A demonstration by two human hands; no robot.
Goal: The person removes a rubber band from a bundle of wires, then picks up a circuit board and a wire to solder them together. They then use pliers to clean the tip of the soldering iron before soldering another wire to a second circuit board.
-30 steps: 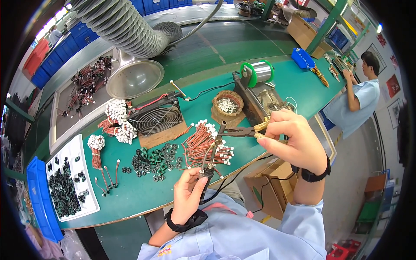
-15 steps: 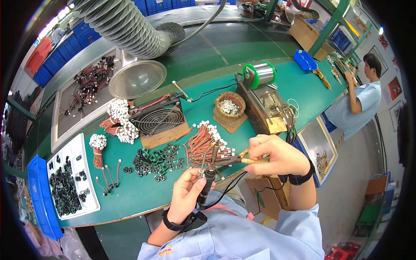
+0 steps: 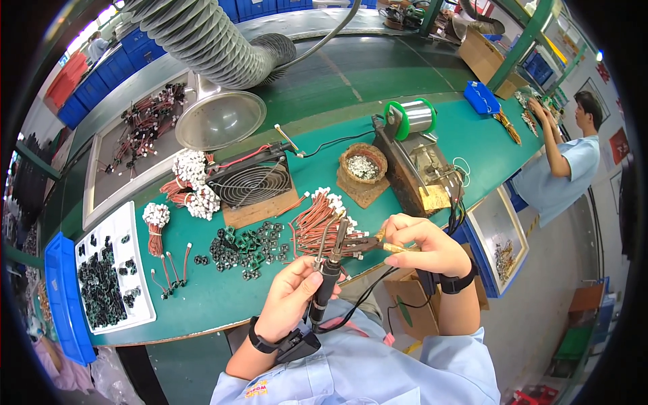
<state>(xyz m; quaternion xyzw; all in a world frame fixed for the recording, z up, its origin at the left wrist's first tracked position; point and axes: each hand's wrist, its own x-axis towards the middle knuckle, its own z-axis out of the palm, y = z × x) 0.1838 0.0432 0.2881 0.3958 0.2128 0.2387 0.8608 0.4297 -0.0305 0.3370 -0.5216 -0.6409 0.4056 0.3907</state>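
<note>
My left hand [image 3: 291, 297] is closed around a black-handled soldering iron [image 3: 325, 286], held upright in front of my body with its metal end pointing up. A thin metal rod runs along the iron's upper end, near my left fingertips. In my right hand [image 3: 432, 246] are pliers [image 3: 364, 246] with worn yellowish grips. Their dark jaws reach left to the metal part of the iron; whether they grip it is hard to make out. Behind the tools lies a pile of red-brown wire leads [image 3: 316, 226] with white connectors, partly covered by them.
Small black-green parts [image 3: 246, 248] lie loose on the green bench, with more in a white tray [image 3: 147, 312]. A fan [image 3: 255, 187], a clay-like bowl [image 3: 364, 154] and a solder spool [image 3: 420, 116] stand behind. Beneath the duct is a funnel hood [image 3: 223, 120]. A co-worker [image 3: 563, 162] sits at right.
The whole view has shifted slightly to the right. My right hand has come a little lower and left, with the pliers still in it. My left hand keeps holding the soldering iron.
</note>
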